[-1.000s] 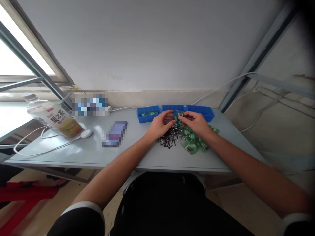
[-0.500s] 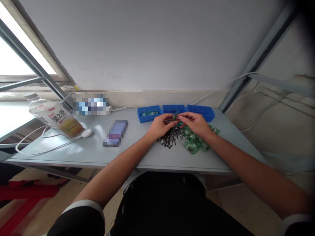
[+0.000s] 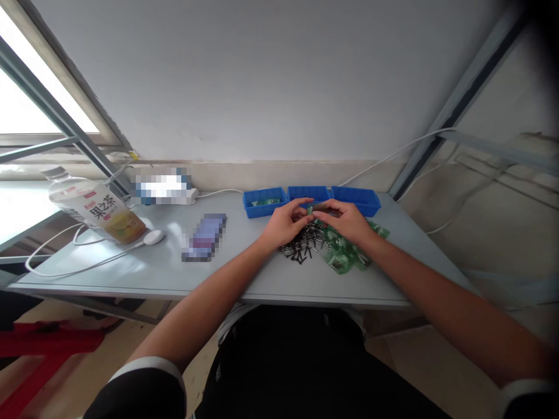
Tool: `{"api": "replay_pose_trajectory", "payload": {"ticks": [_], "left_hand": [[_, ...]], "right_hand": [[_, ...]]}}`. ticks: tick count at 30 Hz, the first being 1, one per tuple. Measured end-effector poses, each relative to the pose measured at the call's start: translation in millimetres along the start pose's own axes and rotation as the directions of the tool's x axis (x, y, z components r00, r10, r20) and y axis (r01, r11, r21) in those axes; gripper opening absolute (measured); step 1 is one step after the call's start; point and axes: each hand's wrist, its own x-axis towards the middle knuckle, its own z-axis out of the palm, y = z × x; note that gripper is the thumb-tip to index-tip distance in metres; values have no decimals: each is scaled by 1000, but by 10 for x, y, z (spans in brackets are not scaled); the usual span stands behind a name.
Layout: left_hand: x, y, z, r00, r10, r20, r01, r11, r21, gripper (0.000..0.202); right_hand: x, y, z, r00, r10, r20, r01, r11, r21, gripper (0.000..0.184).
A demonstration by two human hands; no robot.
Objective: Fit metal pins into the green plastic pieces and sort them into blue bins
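Observation:
Between my two hands is a small green plastic bag (image 3: 310,209), held above a heap of dark screws (image 3: 301,247). My left hand (image 3: 287,223) pinches it from the left with thumb and fingers. From the right, the fingertips of my right hand (image 3: 345,220) close on the same bag. Under and beside the right hand lie several green bags (image 3: 343,256) with screw-like pieces inside. What the little bag between my fingers contains is too small to make out.
Behind my hands stand a left blue bin (image 3: 248,210) with green bags inside, a middle blue bin (image 3: 305,192) and a right blue bin (image 3: 371,203). Left lie a blurred phone (image 3: 205,235), a drink bottle (image 3: 98,206) and a white cable with a round charger (image 3: 153,237).
The small green bag has turned between my fingers and sits lower. My right fingers have shifted slightly around it; the left hand stays nearly in place.

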Motion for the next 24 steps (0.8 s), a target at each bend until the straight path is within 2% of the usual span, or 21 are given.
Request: {"api": "replay_pose_trajectory", "payload": {"ticks": [3, 5, 10, 13, 15, 18, 22, 24], "left_hand": [[-1, 14, 4, 1000, -18, -2, 18, 1000, -18, 55], [3, 18, 9, 1000, -26, -13, 26, 999, -27, 53], [8, 2, 19, 995, 7, -96, -7, 1000, 8, 44], [-2, -22, 37, 998, 26, -64, -25, 999, 21, 45], [-11, -32, 54, 999, 47, -17, -47, 999, -6, 49], [-22, -31, 66, 998, 67, -3, -67, 998, -11, 52], [-18, -32, 41, 998, 56, -33, -55, 998, 37, 51], [-6, -44, 24, 997, 32, -75, -27, 997, 70, 46]], "right_hand": [[0, -23, -3, 1000, 16, 19, -17, 1000, 24, 38], [10, -34, -9, 1000, 19, -9, -18, 1000, 21, 37], [69, 68, -44, 981, 46, -186, -34, 997, 65, 40], [88, 141, -47, 966, 58, -252, -35, 995, 93, 42], [77, 132, -34, 973, 63, -222, -38, 993, 113, 43], [34, 39, -7, 988, 75, -135, -61, 993, 105, 47], [-18, -85, 19, 996, 87, -1, -86, 982, 168, 48], [-28, -110, 30, 997, 72, 29, -76, 974, 214, 47]]}}
